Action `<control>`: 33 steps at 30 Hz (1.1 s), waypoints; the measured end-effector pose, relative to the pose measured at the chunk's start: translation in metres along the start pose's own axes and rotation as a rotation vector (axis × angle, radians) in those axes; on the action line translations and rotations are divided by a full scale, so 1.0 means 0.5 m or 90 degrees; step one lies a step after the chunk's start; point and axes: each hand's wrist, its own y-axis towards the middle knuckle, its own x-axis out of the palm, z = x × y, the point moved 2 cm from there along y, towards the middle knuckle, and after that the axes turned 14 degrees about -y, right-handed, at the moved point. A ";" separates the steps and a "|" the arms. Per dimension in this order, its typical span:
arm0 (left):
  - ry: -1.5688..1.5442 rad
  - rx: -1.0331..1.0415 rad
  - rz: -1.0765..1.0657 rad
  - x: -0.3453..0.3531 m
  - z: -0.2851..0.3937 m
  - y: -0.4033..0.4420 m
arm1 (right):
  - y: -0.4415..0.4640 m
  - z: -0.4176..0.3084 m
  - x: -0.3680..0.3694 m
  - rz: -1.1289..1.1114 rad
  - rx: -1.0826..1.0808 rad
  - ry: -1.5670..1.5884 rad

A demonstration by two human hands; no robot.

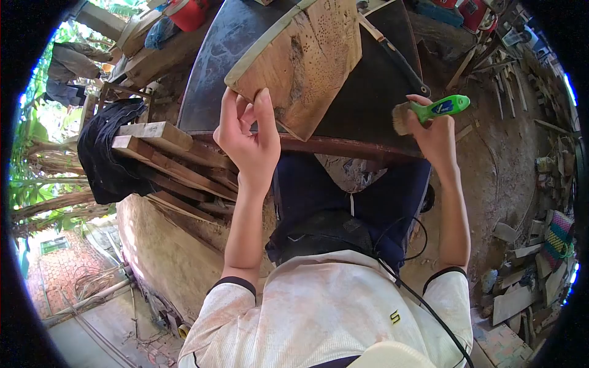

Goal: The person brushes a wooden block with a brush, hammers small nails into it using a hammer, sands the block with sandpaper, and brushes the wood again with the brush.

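Observation:
A thick wooden piece point(300, 61) with a pitted, cracked brown face is tilted up over the dark tabletop point(211, 80). My left hand point(248, 126) pinches its lower left edge between thumb and fingers. On the other side, my right hand point(434, 132) grips a paintbrush point(445, 107) with a green handle; its pale bristles point left, apart from the wood. Beyond the brush, a long tool with a dark handle point(402, 64) lies on the tabletop, its far end partly hidden by the wooden piece.
Stacked timber beams point(172, 150) with a black cloth point(110, 150) over their ends stand left of the table. A red bucket point(187, 13) is at the back left. Wood scraps point(512, 303) lie on the ground at right. A cable point(423, 303) runs down my shirt.

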 end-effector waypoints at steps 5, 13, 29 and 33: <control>-0.008 0.015 0.006 0.000 -0.003 0.002 | 0.014 -0.028 -0.043 0.009 0.106 -0.089; -0.019 0.029 0.020 0.001 -0.005 0.008 | -0.008 -0.004 -0.016 -0.001 0.045 -0.029; -0.010 0.054 0.019 0.008 -0.004 0.009 | -0.066 0.027 -0.047 -0.140 -0.029 0.177; 0.013 0.011 0.009 -0.003 -0.003 0.000 | -0.065 0.059 -0.043 -0.170 0.072 0.170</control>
